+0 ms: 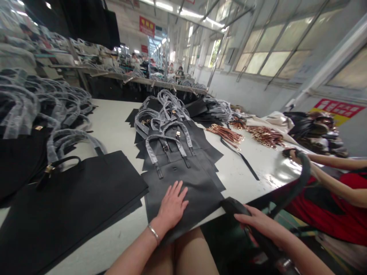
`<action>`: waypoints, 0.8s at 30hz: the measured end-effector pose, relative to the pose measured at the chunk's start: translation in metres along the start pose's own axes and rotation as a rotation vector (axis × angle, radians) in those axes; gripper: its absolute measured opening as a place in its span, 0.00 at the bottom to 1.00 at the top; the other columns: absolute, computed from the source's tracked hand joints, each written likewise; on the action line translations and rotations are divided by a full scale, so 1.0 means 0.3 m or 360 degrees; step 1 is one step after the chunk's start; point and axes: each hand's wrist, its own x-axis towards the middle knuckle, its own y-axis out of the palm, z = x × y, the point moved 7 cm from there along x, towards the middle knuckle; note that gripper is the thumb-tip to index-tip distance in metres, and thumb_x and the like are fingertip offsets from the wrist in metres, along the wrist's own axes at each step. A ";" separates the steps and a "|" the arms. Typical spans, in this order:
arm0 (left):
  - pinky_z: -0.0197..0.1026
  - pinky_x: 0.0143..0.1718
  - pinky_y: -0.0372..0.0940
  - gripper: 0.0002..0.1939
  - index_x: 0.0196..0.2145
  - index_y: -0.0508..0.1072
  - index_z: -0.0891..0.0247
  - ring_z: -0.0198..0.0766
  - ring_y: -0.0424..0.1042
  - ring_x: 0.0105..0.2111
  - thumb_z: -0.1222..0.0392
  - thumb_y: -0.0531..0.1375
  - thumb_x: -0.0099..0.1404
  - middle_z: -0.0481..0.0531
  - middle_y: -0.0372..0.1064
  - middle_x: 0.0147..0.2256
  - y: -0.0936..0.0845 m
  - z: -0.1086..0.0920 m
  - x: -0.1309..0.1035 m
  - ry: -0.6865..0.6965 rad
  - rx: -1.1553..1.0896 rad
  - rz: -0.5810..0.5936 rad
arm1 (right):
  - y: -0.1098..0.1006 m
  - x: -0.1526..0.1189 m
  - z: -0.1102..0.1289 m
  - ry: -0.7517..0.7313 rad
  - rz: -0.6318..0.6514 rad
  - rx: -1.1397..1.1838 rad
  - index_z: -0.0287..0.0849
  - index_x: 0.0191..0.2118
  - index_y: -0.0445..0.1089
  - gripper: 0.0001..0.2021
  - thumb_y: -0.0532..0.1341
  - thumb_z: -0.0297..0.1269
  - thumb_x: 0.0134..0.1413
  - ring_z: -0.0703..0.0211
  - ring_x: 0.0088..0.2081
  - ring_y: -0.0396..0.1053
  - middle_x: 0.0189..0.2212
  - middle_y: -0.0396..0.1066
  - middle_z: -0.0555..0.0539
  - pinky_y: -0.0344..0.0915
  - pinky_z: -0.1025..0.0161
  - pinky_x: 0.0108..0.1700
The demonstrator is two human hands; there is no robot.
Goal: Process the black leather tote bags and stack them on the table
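My left hand [174, 204], a silver bracelet at its wrist, lies flat with fingers spread on a black bag panel [197, 187]. The panel's handle [150, 147] is wrapped in clear plastic and points away from me. More such panels lie fanned out beneath and beyond it. At the table's front edge my right hand [254, 219] is closed around a black strap-like piece [233, 206], which runs down past a metal fitting. Whether the thick curved black band [305, 172] beside it belongs to the same piece, I cannot tell.
Stacked black panels [94, 183] cover the table's left side. Brown straps with gold hooks [226, 134] and a loose black strip [243, 160] lie to the right. A co-worker's hand [292, 154] reaches in there. Black pieces [74, 23] hang overhead at the upper left.
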 end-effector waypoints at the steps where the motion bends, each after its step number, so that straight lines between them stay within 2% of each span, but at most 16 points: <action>1: 0.54 0.62 0.49 0.24 0.61 0.59 0.56 0.49 0.48 0.64 0.53 0.52 0.68 0.54 0.49 0.65 0.011 -0.020 -0.004 0.0043 -0.0022 0.0025 | 0.000 0.018 0.001 0.0010 -0.0013 0.0007 0.43 0.42 0.63 0.17 0.63 0.47 0.51 0.65 0.12 0.63 0.21 0.68 0.54 0.59 0.70 0.11; 5: 0.57 0.63 0.47 0.25 0.62 0.58 0.54 0.49 0.47 0.64 0.54 0.52 0.68 0.54 0.48 0.65 0.020 -0.032 -0.020 0.0082 -0.0037 0.0090 | -0.033 0.092 0.051 -0.0130 -0.0233 0.0010 0.44 0.37 0.62 0.15 0.62 0.48 0.51 0.65 0.13 0.63 0.22 0.67 0.54 0.61 0.68 0.12; 9: 0.57 0.63 0.47 0.26 0.63 0.56 0.53 0.49 0.46 0.65 0.54 0.52 0.68 0.53 0.47 0.65 -0.001 -0.018 -0.071 0.0117 -0.0030 0.0127 | -0.097 0.106 0.084 -0.0313 -0.0485 0.0014 0.45 0.38 0.59 0.13 0.60 0.47 0.53 0.65 0.15 0.66 0.23 0.65 0.56 0.63 0.69 0.15; 12: 0.57 0.63 0.47 0.27 0.63 0.54 0.51 0.48 0.45 0.65 0.55 0.52 0.68 0.51 0.45 0.66 -0.014 -0.009 -0.135 0.0140 -0.0023 0.0146 | -0.113 0.092 0.049 -0.0307 -0.0444 -0.0006 0.45 0.38 0.60 0.14 0.61 0.47 0.51 0.63 0.14 0.66 0.21 0.65 0.56 0.62 0.68 0.13; 17: 0.59 0.63 0.47 0.27 0.63 0.54 0.48 0.48 0.45 0.65 0.56 0.53 0.67 0.50 0.44 0.66 -0.016 -0.002 -0.204 0.0083 -0.0070 0.0259 | -0.088 0.111 -0.006 -0.0216 -0.0305 -0.0036 0.42 0.36 0.63 0.14 0.61 0.47 0.50 0.61 0.12 0.65 0.22 0.70 0.52 0.60 0.67 0.11; 20: 0.60 0.63 0.44 0.28 0.62 0.56 0.49 0.48 0.44 0.65 0.57 0.53 0.66 0.50 0.45 0.66 -0.021 -0.001 -0.222 0.0017 -0.0146 0.0328 | -0.094 0.140 0.034 -0.0343 -0.0460 -0.0078 0.42 0.42 0.62 0.16 0.60 0.47 0.52 0.60 0.13 0.66 0.17 0.67 0.55 0.61 0.67 0.13; 22: 0.62 0.63 0.42 0.29 0.61 0.59 0.49 0.51 0.43 0.65 0.59 0.56 0.63 0.51 0.45 0.66 -0.032 0.000 -0.228 -0.0023 -0.0239 0.0405 | -0.095 0.147 0.074 -0.0474 -0.0584 -0.0098 0.42 0.49 0.60 0.21 0.59 0.47 0.53 0.57 0.14 0.68 0.12 0.64 0.58 0.63 0.67 0.16; 24: 0.62 0.62 0.44 0.29 0.58 0.64 0.52 0.54 0.48 0.64 0.60 0.60 0.58 0.55 0.51 0.64 -0.062 -0.015 -0.220 -0.0055 -0.0420 0.0523 | -0.074 0.146 0.103 -0.0601 -0.0638 -0.0126 0.40 0.56 0.54 0.28 0.59 0.48 0.54 0.55 0.14 0.68 0.09 0.63 0.59 0.65 0.66 0.18</action>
